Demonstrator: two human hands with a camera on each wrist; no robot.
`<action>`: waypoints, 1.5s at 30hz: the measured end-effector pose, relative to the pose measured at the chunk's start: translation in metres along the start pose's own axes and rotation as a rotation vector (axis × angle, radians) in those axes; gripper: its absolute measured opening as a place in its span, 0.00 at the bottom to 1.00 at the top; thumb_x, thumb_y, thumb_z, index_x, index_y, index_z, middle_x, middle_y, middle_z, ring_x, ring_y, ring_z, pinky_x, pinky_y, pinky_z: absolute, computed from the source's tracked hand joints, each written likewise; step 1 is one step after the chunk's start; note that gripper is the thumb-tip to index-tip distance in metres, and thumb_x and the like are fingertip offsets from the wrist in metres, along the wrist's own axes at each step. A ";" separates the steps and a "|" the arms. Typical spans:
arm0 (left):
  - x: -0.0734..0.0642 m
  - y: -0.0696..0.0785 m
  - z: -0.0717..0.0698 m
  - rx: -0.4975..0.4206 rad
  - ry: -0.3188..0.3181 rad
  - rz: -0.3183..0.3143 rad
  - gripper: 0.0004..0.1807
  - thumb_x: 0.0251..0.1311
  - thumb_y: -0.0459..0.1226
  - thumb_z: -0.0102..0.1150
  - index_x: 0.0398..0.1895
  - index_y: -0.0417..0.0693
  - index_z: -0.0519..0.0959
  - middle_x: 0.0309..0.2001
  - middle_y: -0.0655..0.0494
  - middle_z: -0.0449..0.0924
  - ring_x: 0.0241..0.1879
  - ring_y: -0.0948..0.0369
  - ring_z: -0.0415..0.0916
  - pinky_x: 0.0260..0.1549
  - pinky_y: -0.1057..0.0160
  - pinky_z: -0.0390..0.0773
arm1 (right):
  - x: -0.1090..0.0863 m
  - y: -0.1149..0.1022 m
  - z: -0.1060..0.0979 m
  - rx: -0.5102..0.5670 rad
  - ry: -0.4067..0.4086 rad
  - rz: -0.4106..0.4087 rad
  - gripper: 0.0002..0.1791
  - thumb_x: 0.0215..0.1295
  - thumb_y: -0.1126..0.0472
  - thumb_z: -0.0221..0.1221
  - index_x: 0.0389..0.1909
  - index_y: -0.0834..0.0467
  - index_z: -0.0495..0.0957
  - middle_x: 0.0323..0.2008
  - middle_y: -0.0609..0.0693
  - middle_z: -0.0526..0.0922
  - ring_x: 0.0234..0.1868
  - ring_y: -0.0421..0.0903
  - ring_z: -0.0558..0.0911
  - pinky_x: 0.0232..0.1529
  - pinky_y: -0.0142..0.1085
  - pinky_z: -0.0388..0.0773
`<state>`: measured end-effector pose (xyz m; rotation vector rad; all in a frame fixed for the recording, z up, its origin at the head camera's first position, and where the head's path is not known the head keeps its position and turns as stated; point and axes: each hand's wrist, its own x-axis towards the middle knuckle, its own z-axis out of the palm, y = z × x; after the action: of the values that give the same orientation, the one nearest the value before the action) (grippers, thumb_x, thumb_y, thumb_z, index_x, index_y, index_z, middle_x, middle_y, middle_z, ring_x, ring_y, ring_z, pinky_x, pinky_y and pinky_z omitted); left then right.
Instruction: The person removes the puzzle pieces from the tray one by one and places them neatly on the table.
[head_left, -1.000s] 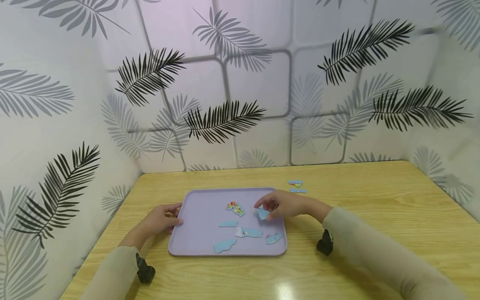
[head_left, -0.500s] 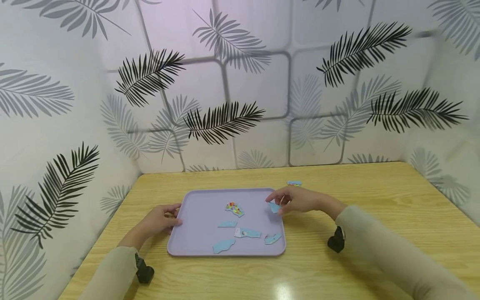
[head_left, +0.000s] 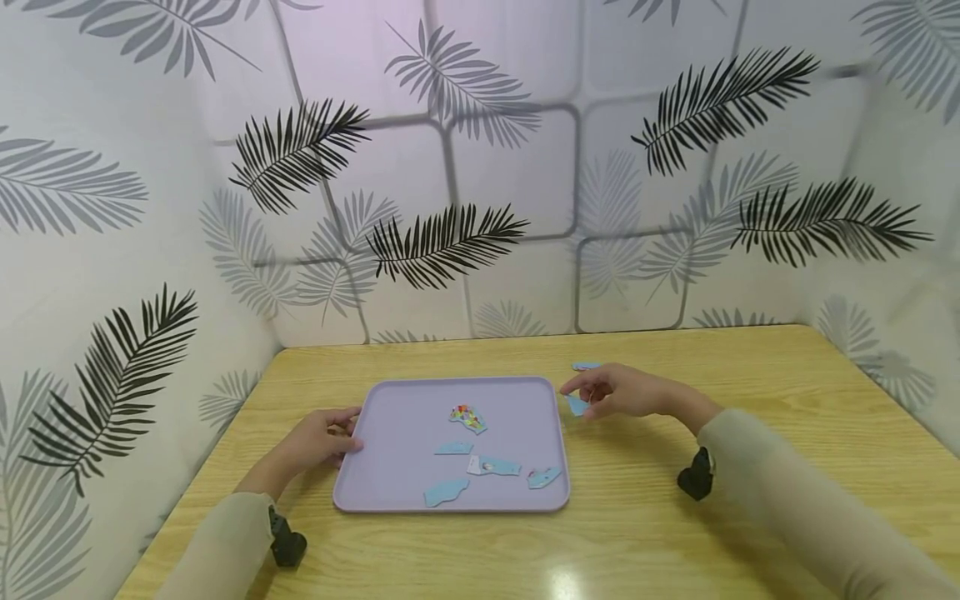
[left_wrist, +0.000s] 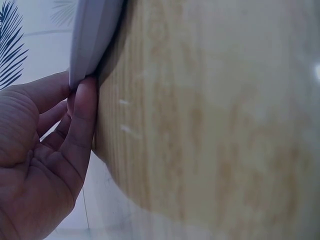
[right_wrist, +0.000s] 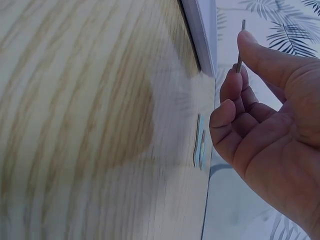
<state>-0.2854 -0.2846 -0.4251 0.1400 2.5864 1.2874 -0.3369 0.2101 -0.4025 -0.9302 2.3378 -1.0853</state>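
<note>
My left hand (head_left: 324, 437) holds the left rim of a lilac tray (head_left: 390, 479), its thumb over the rim; in the left wrist view the fingers reach beneath the tray's edge (left_wrist: 95, 45). Just beyond the right rim, my right hand (head_left: 630, 392) pinches a light-blue puzzle piece (head_left: 577, 405) between thumb and fingers. From the right wrist this piece (right_wrist: 239, 62) appears edge-on, raised over the table. On the tray lie several flat pieces: a multicoloured one (head_left: 468, 418), a small blue one (head_left: 453, 448), a blue one with a white end (head_left: 495, 466) and others.
Behind the right hand, a blue puzzle piece (head_left: 586, 366) lies on the wooden table (head_left: 712, 358); the right wrist view shows two thin pieces (right_wrist: 197, 145) there. A leaf-patterned wall covering (head_left: 510, 275) rises directly behind the table.
My right hand has lifted the light-blue piece away from over the tray, moving right past its rim, and now covers part of the pieces behind. The left hand stays on the tray.
</note>
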 end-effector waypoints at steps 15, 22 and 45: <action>0.005 -0.005 0.001 0.012 0.005 -0.027 0.35 0.59 0.31 0.65 0.69 0.36 0.64 0.45 0.45 0.71 0.36 0.57 0.73 0.29 0.60 0.81 | -0.007 0.019 -0.016 -0.023 -0.039 0.003 0.23 0.66 0.67 0.60 0.62 0.65 0.73 0.41 0.54 0.75 0.42 0.50 0.74 0.44 0.38 0.74; 0.004 -0.004 0.001 0.007 -0.006 -0.020 0.34 0.60 0.30 0.64 0.70 0.35 0.64 0.45 0.45 0.71 0.35 0.57 0.73 0.29 0.59 0.81 | -0.006 0.023 -0.018 -0.059 -0.058 -0.025 0.23 0.65 0.68 0.60 0.61 0.65 0.74 0.40 0.53 0.75 0.42 0.48 0.75 0.45 0.37 0.74; 0.005 -0.007 0.001 0.017 0.003 -0.018 0.34 0.59 0.31 0.66 0.69 0.35 0.65 0.45 0.45 0.71 0.37 0.56 0.73 0.30 0.59 0.81 | 0.001 0.028 -0.019 -0.171 -0.070 0.039 0.22 0.62 0.74 0.60 0.59 0.63 0.76 0.36 0.51 0.74 0.34 0.45 0.68 0.36 0.35 0.68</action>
<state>-0.2904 -0.2872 -0.4316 0.1177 2.5959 1.2610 -0.3605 0.2323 -0.4121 -0.9623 2.4085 -0.8339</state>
